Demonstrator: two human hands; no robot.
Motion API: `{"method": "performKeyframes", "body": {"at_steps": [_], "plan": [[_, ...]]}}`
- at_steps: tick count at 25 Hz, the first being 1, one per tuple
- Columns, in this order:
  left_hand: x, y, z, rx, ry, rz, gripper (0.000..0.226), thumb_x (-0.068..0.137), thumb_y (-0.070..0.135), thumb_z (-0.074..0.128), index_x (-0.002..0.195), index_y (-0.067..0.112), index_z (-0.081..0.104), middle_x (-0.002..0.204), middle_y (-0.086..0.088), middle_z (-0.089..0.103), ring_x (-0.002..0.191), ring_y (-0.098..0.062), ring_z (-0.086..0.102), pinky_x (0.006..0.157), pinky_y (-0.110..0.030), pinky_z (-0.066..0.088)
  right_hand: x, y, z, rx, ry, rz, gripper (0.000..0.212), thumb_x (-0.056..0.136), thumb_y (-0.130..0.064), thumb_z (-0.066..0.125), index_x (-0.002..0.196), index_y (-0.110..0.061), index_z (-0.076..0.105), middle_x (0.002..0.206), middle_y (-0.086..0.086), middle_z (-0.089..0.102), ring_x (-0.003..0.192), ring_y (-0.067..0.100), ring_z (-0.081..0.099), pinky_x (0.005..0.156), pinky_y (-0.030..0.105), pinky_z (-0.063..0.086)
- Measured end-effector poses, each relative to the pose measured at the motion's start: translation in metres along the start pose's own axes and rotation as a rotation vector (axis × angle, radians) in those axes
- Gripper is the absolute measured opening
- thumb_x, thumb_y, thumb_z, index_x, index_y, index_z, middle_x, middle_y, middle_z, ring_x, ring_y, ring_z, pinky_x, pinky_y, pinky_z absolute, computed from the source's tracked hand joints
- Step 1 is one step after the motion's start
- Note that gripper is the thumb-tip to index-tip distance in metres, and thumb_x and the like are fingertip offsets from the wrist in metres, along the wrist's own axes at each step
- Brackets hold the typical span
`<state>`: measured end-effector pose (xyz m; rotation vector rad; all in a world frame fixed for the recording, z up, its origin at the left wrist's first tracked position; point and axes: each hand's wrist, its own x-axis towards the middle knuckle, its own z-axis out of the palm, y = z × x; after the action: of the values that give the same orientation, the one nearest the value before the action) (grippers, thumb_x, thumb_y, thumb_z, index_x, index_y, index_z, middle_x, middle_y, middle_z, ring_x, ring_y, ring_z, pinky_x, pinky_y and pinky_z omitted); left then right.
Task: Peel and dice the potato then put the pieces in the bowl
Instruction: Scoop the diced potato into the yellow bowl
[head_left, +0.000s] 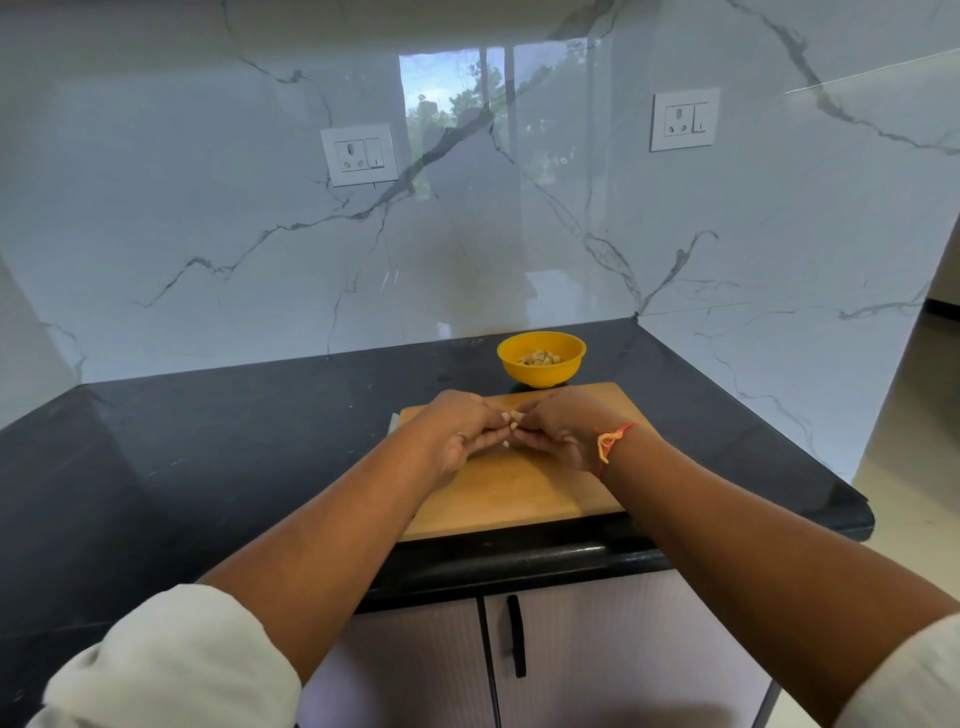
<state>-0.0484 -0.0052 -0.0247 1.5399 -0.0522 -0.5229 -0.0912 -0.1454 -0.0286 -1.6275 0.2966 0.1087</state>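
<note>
**Nearly done: last potato pieces being gathered**

The bowl (540, 375) stands at the far edge of the board (509, 493), just beyond it on the counter (208, 441), and already holds a small heap of dice (540, 357). Peeling and cutting look finished: no whole potato, peel or knife shows in plain view.

What remains is on the board. The left hand (457, 431) and the right hand (556, 431) meet over its far half, fingers curled inward and tips together, and between them they pinch a few pale pieces (514, 420). One more scrap seems to lie just under the fingers, though the hands hide most of that spot, so how many pieces are left cannot be told.

A pale sliver (393, 422) pokes out at the board's far left corner; it is too small to identify.

By my judgement, the only step left is to carry this last handful to the bowl and drop it in.
</note>
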Motion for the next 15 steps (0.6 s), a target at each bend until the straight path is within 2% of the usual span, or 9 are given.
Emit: {"method": "performKeyframes", "body": {"at_steps": [2, 3, 6, 9, 11, 13, 15], "plan": [[0.002, 0.011, 0.003, -0.02, -0.026, 0.056, 0.012, 0.093, -0.009, 0.058, 0.099, -0.01, 0.068, 0.099, -0.02, 0.071, 0.093, -0.022, 0.07, 0.074, -0.023, 0.061, 0.003, -0.007, -0.005, 0.131, 0.047, 0.014, 0.018, 0.099, 0.003, 0.055, 0.113, 0.004, 0.067, 0.097, 0.015, 0.07, 0.088, 0.017, 0.068, 0.098, 0.037, 0.054], [0.003, 0.017, 0.005, -0.026, -0.034, 0.087, 0.011, 0.094, -0.009, 0.058, 0.098, -0.01, 0.068, 0.098, -0.02, 0.071, 0.093, -0.021, 0.069, 0.074, -0.023, 0.06, 0.004, -0.012, -0.008, 0.173, 0.053, -0.02, 0.018, 0.098, 0.005, 0.056, 0.112, 0.005, 0.066, 0.092, 0.013, 0.069, 0.085, 0.016, 0.067, 0.096, 0.036, 0.055], [0.012, 0.036, 0.018, -0.015, -0.036, 0.169, 0.016, 0.094, -0.007, 0.059, 0.107, -0.012, 0.066, 0.103, -0.02, 0.071, 0.095, -0.019, 0.068, 0.078, -0.022, 0.059, 0.014, -0.026, -0.026, 0.113, 0.107, -0.175, 0.028, 0.09, 0.013, 0.06, 0.118, 0.009, 0.064, 0.097, 0.014, 0.067, 0.092, 0.024, 0.067, 0.096, 0.042, 0.056], [0.029, 0.052, 0.036, 0.048, -0.008, 0.246, 0.021, 0.094, -0.006, 0.059, 0.114, -0.011, 0.064, 0.104, -0.018, 0.069, 0.094, -0.017, 0.067, 0.079, -0.021, 0.058, 0.031, -0.043, -0.043, -0.077, 0.214, -0.25, 0.022, 0.083, 0.011, 0.065, 0.09, -0.008, 0.074, 0.093, 0.014, 0.071, 0.096, 0.03, 0.07, 0.095, 0.048, 0.056], [0.045, 0.061, 0.048, 0.124, 0.035, 0.281, 0.022, 0.094, -0.008, 0.058, 0.114, -0.009, 0.065, 0.109, -0.02, 0.068, 0.101, -0.022, 0.067, 0.087, -0.027, 0.058, 0.048, -0.053, -0.052, -0.167, 0.286, -0.26, 0.024, 0.077, 0.005, 0.068, 0.08, -0.017, 0.074, 0.097, 0.015, 0.074, 0.102, 0.034, 0.071, 0.093, 0.05, 0.057], [0.065, 0.066, 0.058, 0.235, 0.071, 0.318, 0.022, 0.094, -0.006, 0.058, 0.115, -0.006, 0.066, 0.11, -0.02, 0.068, 0.104, -0.025, 0.066, 0.095, -0.037, 0.056, 0.063, -0.06, -0.058, -0.326, 0.359, -0.287, 0.022, 0.08, 0.002, 0.065, 0.091, -0.013, 0.077, 0.106, 0.016, 0.074, 0.104, 0.035, 0.069, 0.092, 0.047, 0.057], [0.084, 0.068, 0.063, 0.381, 0.117, 0.36, 0.023, 0.096, -0.001, 0.057, 0.116, 0.001, 0.069, 0.115, -0.018, 0.069, 0.108, -0.027, 0.065, 0.098, -0.042, 0.054, 0.075, -0.064, -0.063, -0.515, 0.393, -0.308, 0.027, 0.091, 0.004, 0.058, 0.109, -0.004, 0.076, 0.112, 0.018, 0.072, 0.102, 0.032, 0.068, 0.088, 0.038, 0.057]]}}
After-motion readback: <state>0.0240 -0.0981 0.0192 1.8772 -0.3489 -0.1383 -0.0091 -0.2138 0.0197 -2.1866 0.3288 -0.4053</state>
